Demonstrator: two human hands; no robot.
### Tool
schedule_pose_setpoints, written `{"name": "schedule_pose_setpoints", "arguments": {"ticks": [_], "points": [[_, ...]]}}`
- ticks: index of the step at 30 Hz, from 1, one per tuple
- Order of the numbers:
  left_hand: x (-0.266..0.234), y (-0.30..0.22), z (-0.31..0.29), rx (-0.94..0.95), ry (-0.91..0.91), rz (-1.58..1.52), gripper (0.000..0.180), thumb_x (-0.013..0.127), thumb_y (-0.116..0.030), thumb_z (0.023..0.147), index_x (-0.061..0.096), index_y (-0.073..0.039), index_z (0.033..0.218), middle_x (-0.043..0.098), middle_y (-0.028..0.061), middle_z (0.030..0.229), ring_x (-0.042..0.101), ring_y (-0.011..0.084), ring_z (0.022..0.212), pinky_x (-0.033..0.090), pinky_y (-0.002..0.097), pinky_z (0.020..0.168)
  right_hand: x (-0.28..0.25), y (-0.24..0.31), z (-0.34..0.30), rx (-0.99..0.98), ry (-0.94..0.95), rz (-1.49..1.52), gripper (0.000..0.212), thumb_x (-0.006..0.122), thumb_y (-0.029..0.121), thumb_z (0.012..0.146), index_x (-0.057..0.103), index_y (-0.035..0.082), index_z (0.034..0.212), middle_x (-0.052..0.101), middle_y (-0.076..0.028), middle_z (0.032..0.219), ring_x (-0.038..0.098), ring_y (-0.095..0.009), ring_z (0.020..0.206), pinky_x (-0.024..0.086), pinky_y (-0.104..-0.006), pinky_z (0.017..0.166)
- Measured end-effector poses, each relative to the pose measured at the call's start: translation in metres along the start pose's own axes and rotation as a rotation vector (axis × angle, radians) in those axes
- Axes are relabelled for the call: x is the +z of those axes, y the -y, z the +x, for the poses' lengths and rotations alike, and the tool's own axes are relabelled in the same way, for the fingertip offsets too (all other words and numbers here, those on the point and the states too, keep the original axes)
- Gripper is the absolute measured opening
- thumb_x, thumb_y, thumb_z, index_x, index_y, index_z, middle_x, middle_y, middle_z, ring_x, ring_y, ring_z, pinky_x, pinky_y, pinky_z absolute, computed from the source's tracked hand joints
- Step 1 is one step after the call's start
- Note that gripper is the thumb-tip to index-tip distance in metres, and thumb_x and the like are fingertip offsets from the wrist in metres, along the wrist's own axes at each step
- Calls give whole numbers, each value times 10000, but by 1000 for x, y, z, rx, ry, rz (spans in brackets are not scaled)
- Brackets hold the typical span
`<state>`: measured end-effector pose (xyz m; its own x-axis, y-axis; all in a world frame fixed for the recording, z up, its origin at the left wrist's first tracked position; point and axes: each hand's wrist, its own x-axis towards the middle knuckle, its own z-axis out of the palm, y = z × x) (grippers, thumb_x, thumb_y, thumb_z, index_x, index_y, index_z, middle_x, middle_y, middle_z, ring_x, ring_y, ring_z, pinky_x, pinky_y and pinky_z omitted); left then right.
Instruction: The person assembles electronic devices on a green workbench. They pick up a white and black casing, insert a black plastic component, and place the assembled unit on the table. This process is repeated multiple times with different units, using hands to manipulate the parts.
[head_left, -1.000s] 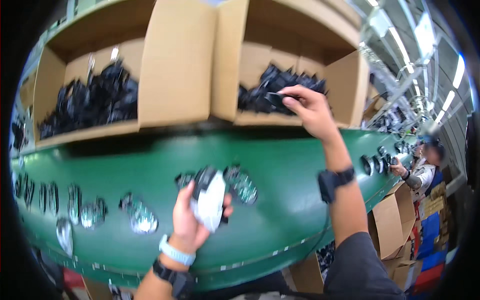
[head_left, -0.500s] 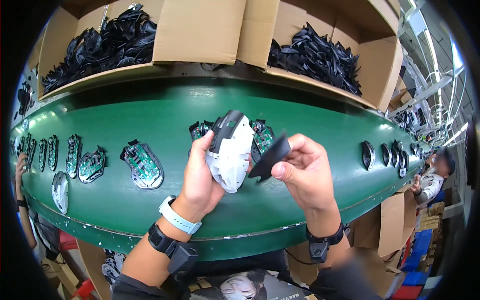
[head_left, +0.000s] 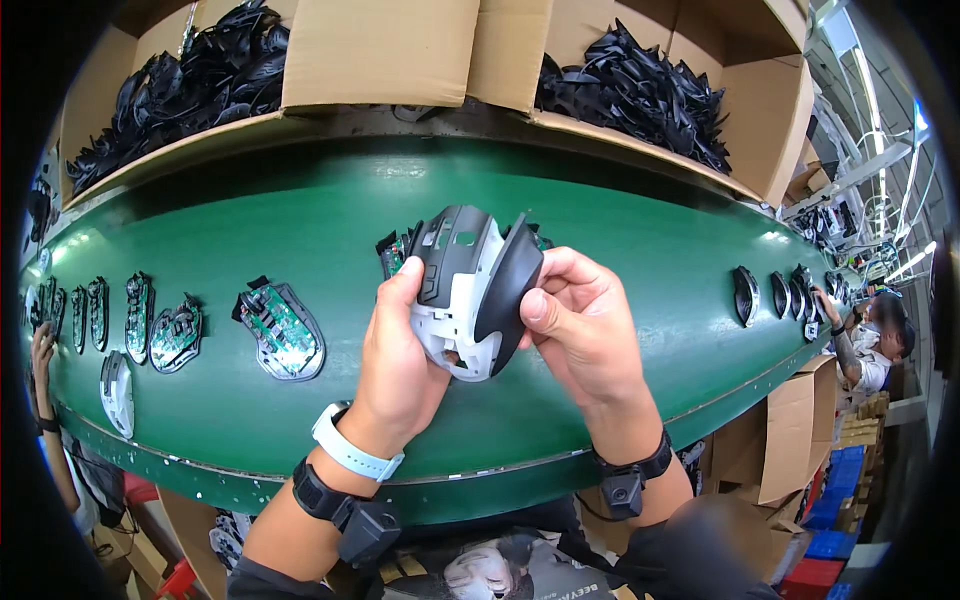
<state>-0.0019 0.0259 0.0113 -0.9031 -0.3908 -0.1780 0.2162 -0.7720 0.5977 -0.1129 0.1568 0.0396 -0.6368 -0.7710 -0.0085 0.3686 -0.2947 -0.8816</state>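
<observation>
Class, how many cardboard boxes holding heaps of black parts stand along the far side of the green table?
2: a left box at upper left and a right box at upper right. More may be hidden beyond the dark rim.

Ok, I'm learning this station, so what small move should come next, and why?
Probably press the panel against the held shell with the right hand: it lies along the shell's right side, its upper tip seemingly jutting out, while the left hand supports the shell.
</observation>
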Motion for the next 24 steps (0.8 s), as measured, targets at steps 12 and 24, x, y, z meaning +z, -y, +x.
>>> {"name": "schedule_pose_setpoints", "arguments": {"ticks": [12,24], "points": [[1,-6,-3,11,-9,141,606,316,-502,1116,572,-24,1386,702,113,1239,693,235,1079,567,423,953,-1,-7,0,-4,75,-8,591,770,28,944,500,-32,1466,696,-160,1256,696,-200,1108,573,-349,985],[1,0,-7,198,174,142,455,790,-319,958,659,27,1223,707,99,1160,642,199,1027,510,365,945,3,-16,-3,-208,-9,209,384,792,69,938,588,-8,1254,716,-121,1165,698,-182,1008,607,-349,845]]}}
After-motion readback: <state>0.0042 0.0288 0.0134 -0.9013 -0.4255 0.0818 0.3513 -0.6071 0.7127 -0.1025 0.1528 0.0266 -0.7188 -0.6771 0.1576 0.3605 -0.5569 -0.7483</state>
